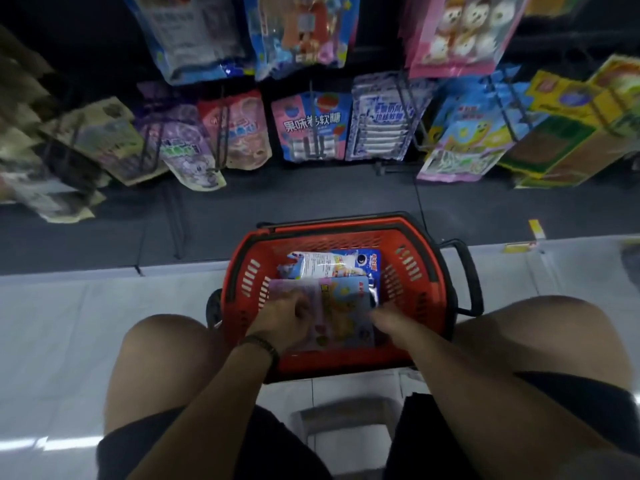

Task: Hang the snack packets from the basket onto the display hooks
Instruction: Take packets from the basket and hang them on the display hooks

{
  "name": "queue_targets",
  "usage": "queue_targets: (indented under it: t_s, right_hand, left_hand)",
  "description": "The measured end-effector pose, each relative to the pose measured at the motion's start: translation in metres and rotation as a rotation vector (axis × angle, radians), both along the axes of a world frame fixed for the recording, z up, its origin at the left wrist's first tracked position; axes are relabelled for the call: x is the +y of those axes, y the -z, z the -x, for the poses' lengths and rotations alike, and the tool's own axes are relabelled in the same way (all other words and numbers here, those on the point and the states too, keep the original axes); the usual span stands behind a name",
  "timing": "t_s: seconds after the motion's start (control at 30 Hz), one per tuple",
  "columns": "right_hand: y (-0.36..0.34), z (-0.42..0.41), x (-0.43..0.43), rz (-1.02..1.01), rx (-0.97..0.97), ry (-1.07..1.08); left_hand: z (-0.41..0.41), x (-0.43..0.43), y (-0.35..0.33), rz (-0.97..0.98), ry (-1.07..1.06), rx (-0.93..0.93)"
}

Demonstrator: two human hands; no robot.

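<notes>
A red basket (242,282) stands on the floor between my knees. Inside it a pink and blue snack packet (341,306) lies on top, with a white and blue packet (332,263) behind it. My left hand (282,318) grips the left edge of the pink and blue packet. My right hand (388,318) holds its right edge; both hands are blurred. Above the basket, display hooks (317,109) on the dark rack carry rows of hanging packets.
Black basket handles (467,271) stick out at the right. Hanging packets (460,147) crowd the rack from left to right, with yellow-green boxes (568,140) at the far right. A grey stool (346,420) sits under me. A dark ledge (104,230) runs below the rack.
</notes>
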State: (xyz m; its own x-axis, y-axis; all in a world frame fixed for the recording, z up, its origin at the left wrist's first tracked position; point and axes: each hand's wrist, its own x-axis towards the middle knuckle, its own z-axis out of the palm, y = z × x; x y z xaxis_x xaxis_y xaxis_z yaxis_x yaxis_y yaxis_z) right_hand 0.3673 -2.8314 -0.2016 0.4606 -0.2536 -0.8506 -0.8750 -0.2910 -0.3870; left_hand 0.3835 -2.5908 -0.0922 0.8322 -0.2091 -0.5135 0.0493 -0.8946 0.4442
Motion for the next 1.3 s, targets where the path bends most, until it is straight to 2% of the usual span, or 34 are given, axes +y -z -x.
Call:
queue_targets:
  t_s: [0.2,0.33,0.47,0.63,0.7,0.83,0.93,0.97,1.03,1.1,1.13,1.2,1.3]
  right_hand:
    - [-0.002,-0.004,0.013,-0.168,-0.107,0.052]
    - [-0.011,-0.004,0.026,-0.181,-0.178,0.119]
    - [-0.039,-0.007,0.021,-0.366,-0.243,0.248]
    - [-0.106,-0.016,-0.002,-0.466,-0.342,0.043]
    - [-0.139,-0.019,-0.012,-0.510,-0.368,-0.016]
    - [-0.208,-0.020,-0.026,-0.571,-0.417,-0.134]
    - [-0.240,-0.021,-0.034,-0.504,-0.461,-0.206]
    - [-0.245,-0.019,-0.034,-0.489,-0.477,-0.168]
    - [-0.250,-0.011,-0.030,-0.503,-0.500,0.048]
    - [-0.248,0.002,-0.024,-0.610,-0.543,0.299]
    - [-0.245,0.010,-0.020,-0.656,-0.564,0.353]
    - [-0.237,0.026,-0.008,-0.669,-0.612,0.315]
    - [-0.228,0.040,0.015,-0.566,-0.732,0.210]
  left_hand:
    - [-0.001,0.004,0.003,-0.032,-0.025,0.031]
    - [0.001,0.005,0.000,-0.002,-0.069,0.012]
    - [0.006,0.012,-0.004,0.056,-0.107,-0.039]
    - [0.015,0.017,-0.013,0.155,-0.274,-0.112]
    - [0.010,0.018,-0.026,0.152,-0.270,-0.139]
    - [-0.009,0.024,-0.049,0.403,-0.195,-0.159]
    - [-0.012,0.026,-0.073,0.464,-0.182,-0.152]
    - [-0.009,0.023,-0.084,0.499,-0.198,-0.170]
    - [-0.004,0.022,-0.094,0.615,-0.276,-0.160]
    - [0.001,0.023,-0.101,0.725,-0.346,-0.107]
    - [0.004,0.022,-0.103,0.760,-0.380,-0.097]
    - [0.011,0.016,-0.112,0.801,-0.473,-0.116]
    - [0.017,-0.001,-0.128,0.886,-0.577,-0.134]
